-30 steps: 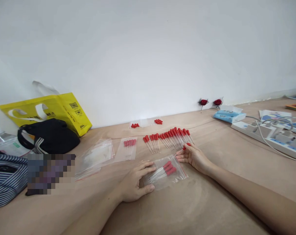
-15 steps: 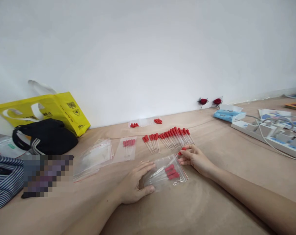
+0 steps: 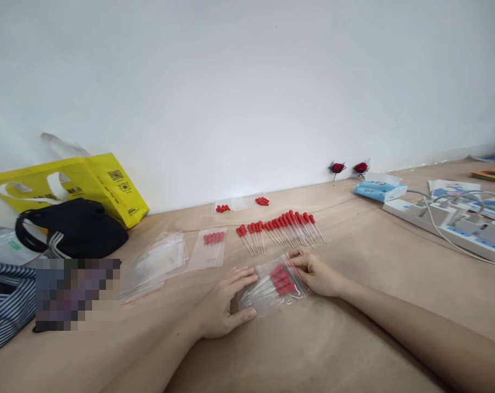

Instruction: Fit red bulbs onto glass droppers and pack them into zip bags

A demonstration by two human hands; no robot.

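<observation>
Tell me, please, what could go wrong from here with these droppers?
The loose row of droppers lies just beyond the right hand; a brush might scatter it.

The bagged droppers lie side by side in the thin clear bag; their narrow tubes might poke it, should the left hand at its edge press.

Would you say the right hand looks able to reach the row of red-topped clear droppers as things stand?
Probably yes: the row of red-topped clear droppers lies just beyond the right hand, with nothing standing between.
</observation>
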